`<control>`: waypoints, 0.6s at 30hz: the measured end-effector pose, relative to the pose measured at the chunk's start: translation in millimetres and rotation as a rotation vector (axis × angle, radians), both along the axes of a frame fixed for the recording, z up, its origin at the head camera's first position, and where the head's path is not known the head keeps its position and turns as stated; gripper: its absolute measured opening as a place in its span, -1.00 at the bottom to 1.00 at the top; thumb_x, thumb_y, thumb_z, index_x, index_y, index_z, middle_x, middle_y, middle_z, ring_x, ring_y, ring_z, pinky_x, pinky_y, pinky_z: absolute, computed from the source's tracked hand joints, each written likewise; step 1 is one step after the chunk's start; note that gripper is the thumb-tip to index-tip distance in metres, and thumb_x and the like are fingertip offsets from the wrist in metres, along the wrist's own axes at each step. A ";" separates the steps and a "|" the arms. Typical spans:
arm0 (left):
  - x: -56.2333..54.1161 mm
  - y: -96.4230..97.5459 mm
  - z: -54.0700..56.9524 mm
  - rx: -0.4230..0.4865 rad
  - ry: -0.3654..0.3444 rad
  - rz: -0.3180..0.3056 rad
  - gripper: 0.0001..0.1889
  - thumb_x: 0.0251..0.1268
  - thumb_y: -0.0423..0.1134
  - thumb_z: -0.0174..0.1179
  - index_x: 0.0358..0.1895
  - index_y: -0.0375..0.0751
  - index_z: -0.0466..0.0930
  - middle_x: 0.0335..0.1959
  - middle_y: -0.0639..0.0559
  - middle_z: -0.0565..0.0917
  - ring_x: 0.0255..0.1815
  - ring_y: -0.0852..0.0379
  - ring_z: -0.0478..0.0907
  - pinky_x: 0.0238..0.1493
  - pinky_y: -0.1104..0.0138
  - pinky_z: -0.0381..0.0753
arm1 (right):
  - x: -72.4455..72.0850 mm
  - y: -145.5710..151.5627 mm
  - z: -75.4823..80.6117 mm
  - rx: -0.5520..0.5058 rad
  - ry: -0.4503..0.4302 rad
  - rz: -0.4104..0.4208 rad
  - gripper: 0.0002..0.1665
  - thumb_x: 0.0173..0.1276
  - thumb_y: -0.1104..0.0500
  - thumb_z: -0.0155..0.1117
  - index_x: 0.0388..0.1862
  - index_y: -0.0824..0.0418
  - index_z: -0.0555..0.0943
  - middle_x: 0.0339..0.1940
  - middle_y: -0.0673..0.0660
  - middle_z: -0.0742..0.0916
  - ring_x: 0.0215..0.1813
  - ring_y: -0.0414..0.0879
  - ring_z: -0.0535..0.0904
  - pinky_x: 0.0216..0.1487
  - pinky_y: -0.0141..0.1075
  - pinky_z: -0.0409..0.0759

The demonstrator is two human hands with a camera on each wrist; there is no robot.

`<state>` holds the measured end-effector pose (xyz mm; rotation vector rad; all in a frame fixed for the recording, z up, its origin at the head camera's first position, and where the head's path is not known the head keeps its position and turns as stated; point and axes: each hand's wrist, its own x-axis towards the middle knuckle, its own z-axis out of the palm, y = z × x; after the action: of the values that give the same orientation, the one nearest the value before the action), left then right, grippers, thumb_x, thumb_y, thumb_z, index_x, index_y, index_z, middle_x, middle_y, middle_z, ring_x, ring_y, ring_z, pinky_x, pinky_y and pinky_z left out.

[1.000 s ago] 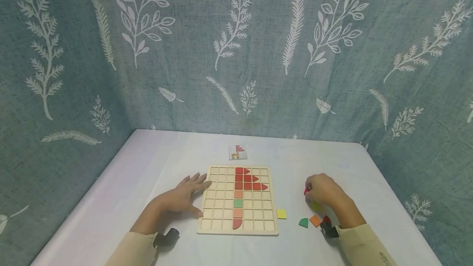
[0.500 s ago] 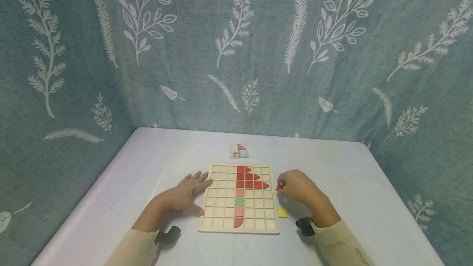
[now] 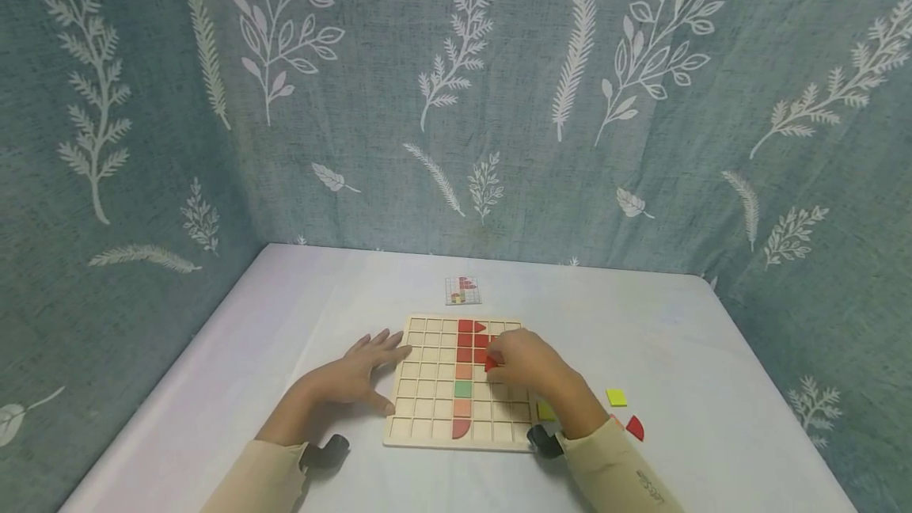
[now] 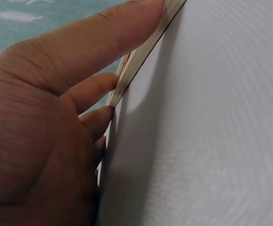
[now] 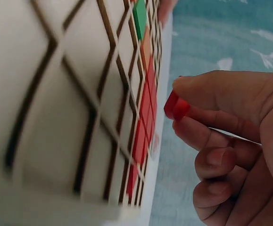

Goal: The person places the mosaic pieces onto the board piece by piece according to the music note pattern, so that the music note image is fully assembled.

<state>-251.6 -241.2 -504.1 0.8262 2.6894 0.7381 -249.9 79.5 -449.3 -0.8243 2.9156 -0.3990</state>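
Observation:
A wooden grid board (image 3: 427, 390) lies on the white table, with red tiles (image 3: 465, 340) in its upper rows. Below them run an orange tile (image 3: 463, 371), a green tile (image 3: 463, 389), another orange tile and a red quarter-circle tile (image 3: 461, 428). My left hand (image 3: 349, 377) rests at the board's left edge, fingers spread, thumb and fingertips touching the rim. Over the right half of the board, my right hand (image 3: 530, 362) pinches a small red tile (image 5: 176, 106) between thumb and fingers, raised off the grid in the right wrist view. That hand hides some red tiles.
Behind the board lies a small pattern card (image 3: 463, 290). One yellow tile (image 3: 545, 412) is beside the board's right edge. Further right are another yellow tile (image 3: 616, 397), a red quarter-circle piece (image 3: 636, 427) and a partly hidden orange tile (image 3: 616, 420). Patterned cloth (image 3: 456, 101) hangs behind.
My right hand has carried the red tile leftward, from the loose tiles on the right to above the board. My left hand keeps its place at the board's edge.

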 end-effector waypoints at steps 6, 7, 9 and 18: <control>1.0 0.3 1.8 -0.005 -0.002 0.007 0.17 -0.30 0.29 0.48 0.49 -0.14 0.21 0.55 -0.18 0.01 0.56 -0.19 -0.26 0.48 -0.08 -0.36 | 2.8 -22.0 -0.7 0.005 0.066 0.122 -0.74 0.17 0.15 0.39 -0.62 0.01 0.50 -0.67 -0.14 0.43 -0.53 -0.22 0.29 -0.48 -0.35 0.31; 0.8 0.3 1.8 -0.007 -0.002 0.008 0.17 -0.30 0.29 0.48 0.49 -0.13 0.21 0.55 -0.18 0.01 0.56 -0.19 -0.26 0.48 -0.08 -0.36 | 3.2 -25.4 -0.9 0.006 0.076 0.138 -0.73 0.16 0.17 0.37 -0.63 0.00 0.48 -0.67 -0.15 0.42 -0.54 -0.23 0.27 -0.50 -0.35 0.29; 1.0 0.4 2.5 -0.015 -0.005 0.012 0.17 -0.29 0.30 0.47 0.50 -0.12 0.21 0.56 -0.16 0.00 0.56 -0.18 -0.26 0.48 -0.07 -0.37 | 4.3 -32.5 -0.9 0.015 0.084 0.161 -0.69 0.15 0.20 0.34 -0.65 0.00 0.42 -0.69 -0.14 0.36 -0.57 -0.24 0.22 -0.53 -0.37 0.24; 2.1 0.7 3.6 0.008 -0.004 -0.014 0.15 -0.25 0.28 0.47 0.49 -0.14 0.21 0.55 -0.19 0.00 0.55 -0.20 -0.26 0.48 -0.09 -0.35 | 9.1 -61.3 -2.7 0.083 0.041 0.207 -0.82 0.11 0.18 0.37 -0.59 0.00 0.55 -0.65 -0.16 0.47 -0.54 -0.24 0.34 -0.52 -0.40 0.37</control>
<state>-249.5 -240.4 -500.6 0.8444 2.6761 0.7472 -240.8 18.2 -452.0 -1.1205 2.8226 -0.2450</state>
